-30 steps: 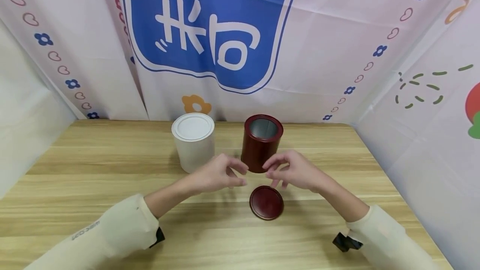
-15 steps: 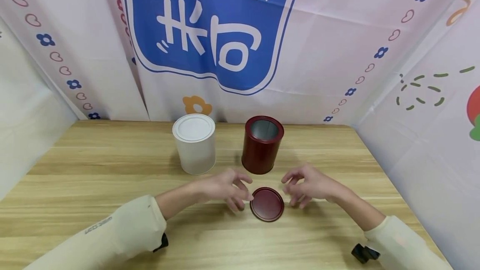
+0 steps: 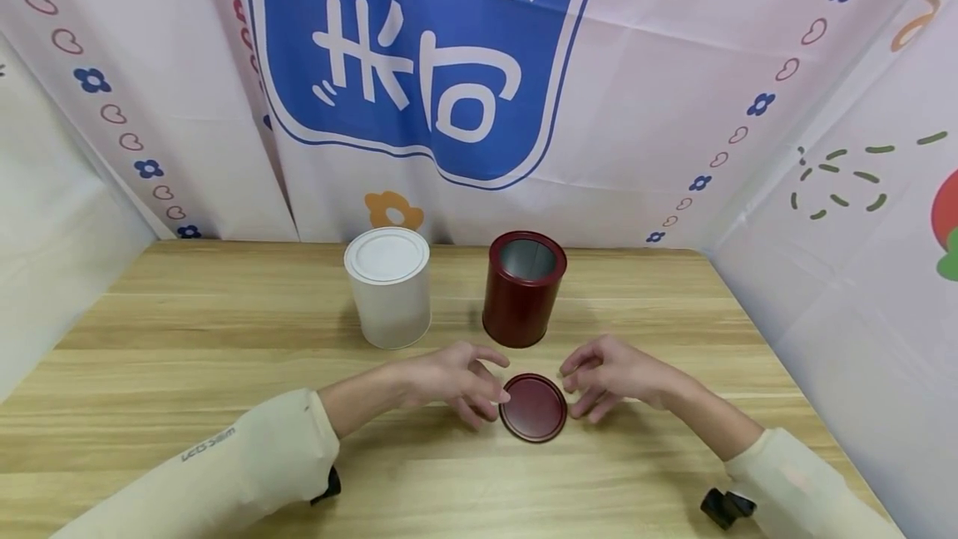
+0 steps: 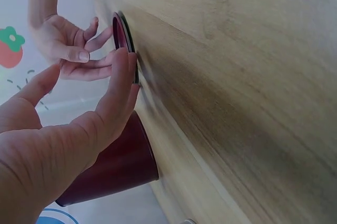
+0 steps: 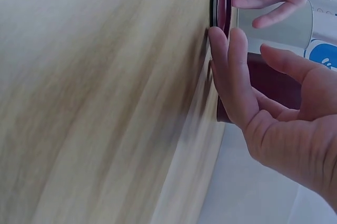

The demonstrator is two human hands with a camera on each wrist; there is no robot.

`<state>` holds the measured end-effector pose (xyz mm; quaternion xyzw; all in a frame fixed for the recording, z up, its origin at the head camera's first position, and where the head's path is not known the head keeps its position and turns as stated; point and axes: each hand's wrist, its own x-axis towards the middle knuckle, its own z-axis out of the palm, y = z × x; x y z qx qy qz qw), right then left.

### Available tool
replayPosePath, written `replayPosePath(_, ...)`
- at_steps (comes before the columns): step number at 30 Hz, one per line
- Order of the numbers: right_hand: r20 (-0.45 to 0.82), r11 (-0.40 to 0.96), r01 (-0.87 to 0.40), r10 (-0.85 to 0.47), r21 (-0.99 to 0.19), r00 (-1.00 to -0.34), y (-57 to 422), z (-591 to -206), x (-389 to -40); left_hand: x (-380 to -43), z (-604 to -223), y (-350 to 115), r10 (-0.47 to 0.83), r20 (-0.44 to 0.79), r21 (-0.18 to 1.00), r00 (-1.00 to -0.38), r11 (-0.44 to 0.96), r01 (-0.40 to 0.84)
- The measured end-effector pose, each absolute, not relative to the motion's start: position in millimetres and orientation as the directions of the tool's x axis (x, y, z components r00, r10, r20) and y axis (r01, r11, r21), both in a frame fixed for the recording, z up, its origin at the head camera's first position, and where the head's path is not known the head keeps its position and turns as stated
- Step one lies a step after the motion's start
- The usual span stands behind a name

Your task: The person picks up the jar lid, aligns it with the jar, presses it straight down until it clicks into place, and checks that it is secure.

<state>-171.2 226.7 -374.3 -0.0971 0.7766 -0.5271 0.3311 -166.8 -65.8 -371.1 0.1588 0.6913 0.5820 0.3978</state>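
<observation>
Left fingers [image 3: 486,389] and right fingers [image 3: 584,354] lowered beside red lid [image 3: 534,408], loosely parted, holding nothing, contact unclear

Red lid [image 3: 534,408] between left hand [image 3: 454,378] and right hand [image 3: 612,376]; open red can [image 3: 520,311], white can [image 3: 392,306] behind.

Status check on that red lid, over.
Left hand, right hand flanking red lid. Lid flat on table. Uncovered red can behind; nothing visibly blocking.
</observation>
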Motion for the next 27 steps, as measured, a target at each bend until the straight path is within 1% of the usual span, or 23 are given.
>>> replayPosePath(9, -0.42, 0.389, 0.234, -0.509, -0.891, -0.752, 225.4, -375.6, -172.1, -167.4, -371.5, -66.2, 0.692, -0.37, 0.928, -0.619, 0.242, -0.284)
replayPosePath(17, -0.418, 0.37, 0.245, -0.519, -0.896, -0.746, 225.8, -377.0, -173.3, -169.1, -374.4, -66.4, 0.675, -0.367, 0.927, -0.64, 0.208, -0.313)
replayPosePath(27, -0.419, 0.342, 0.268, -0.518, -0.901, -0.746, 227.6, -381.0, -174.1, -169.9, -377.5, -67.7, 0.663, -0.369, 0.923, -0.651, 0.181, -0.339)
